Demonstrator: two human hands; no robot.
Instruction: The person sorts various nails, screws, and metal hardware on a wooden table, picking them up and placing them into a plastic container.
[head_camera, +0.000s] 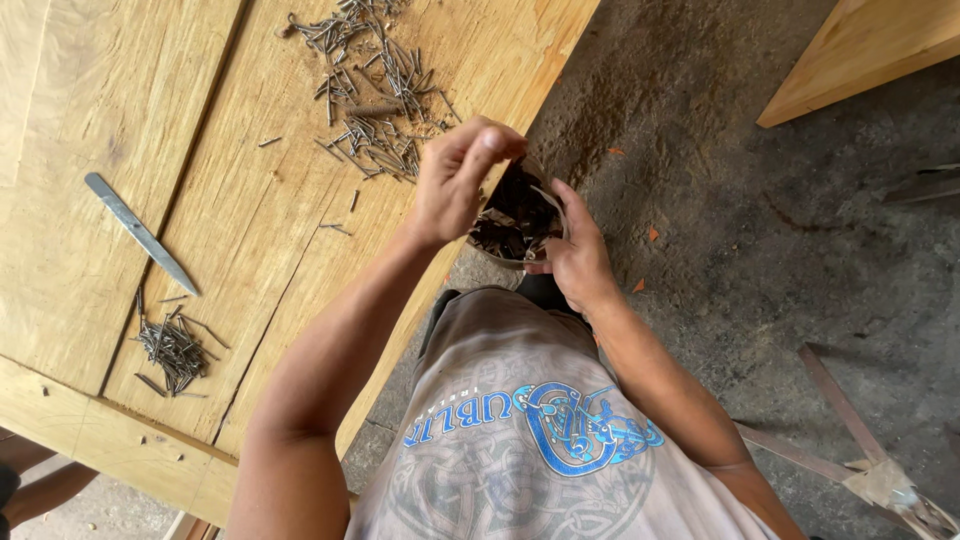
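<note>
Left hand: your left hand (452, 178) is bent at the wrist over the table edge, and its fingertips (490, 140) are pinched together just above the container. If a nail sits between them, you cannot tell, because the tips hide it.
Right hand: your right hand (575, 250) holds the small container (515, 218) from its right side, the fingers closed around the rim and wall, the thumb on the near rim.
Container: it is full of dark nails and hangs in the air just past the edge of the wooden table (120, 120), in front of your body, between both hands.
Big nail pile: a loose pile of nails (375, 95) lies on the table just beside the left hand, on its far side, close to the table edge.
Small nail pile: a smaller pile (172, 348) lies near the near-left corner of the table, well apart from the hands.
Metal blade: a flat grey blade (140, 233) lies on the table, just above the small pile.
Open room: to your right is the dark concrete floor (760, 260); a wooden plank (860, 50) is at the far right, well apart.
</note>
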